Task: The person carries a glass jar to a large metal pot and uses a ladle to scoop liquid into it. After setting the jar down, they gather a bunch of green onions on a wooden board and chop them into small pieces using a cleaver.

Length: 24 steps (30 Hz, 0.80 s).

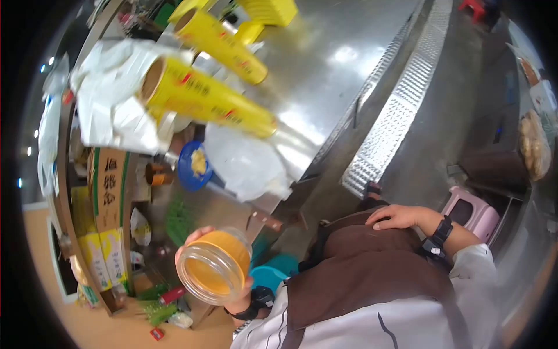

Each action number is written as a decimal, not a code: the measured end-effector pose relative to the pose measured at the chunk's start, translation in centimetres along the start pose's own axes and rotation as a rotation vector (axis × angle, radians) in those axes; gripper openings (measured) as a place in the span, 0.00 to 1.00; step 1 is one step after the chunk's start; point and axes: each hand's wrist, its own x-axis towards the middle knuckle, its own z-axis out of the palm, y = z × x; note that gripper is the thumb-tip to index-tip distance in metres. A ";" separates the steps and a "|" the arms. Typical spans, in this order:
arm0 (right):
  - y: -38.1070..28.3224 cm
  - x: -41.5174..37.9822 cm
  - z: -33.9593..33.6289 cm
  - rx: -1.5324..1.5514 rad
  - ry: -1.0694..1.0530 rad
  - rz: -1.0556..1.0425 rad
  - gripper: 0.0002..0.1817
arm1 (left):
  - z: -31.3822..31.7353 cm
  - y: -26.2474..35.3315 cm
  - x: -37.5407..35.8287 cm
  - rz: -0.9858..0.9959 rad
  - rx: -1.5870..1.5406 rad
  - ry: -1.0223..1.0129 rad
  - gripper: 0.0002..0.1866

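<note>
My left hand [239, 299] is wrapped round a clear glass jar [218, 267], with fingers showing at its upper left and lower right. The jar is tilted, with its round glass end toward the camera and yellow-orange around or inside it; which of the two I cannot tell. My right hand [395, 217] lies on the brown apron [372, 276] at my waist, fingers fairly flat and holding nothing. Beyond the jar are a blue bowl [187, 174] with pale yellow pieces and a white plastic bag [241, 160].
Two yellow film rolls [209, 102] [224, 46] lie on the metal table [325, 70] beside crumpled white plastic [116, 87]. Below are a knife [267, 220] and a teal bin [267, 276]. Shelves with boxes [108, 189] stand left; a pink container [474, 215] stands right.
</note>
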 end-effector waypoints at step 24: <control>5.4 -19.3 -30.8 0.304 0.822 0.223 0.17 | 53.9 3.8 24.0 0.263 -0.620 -0.651 0.57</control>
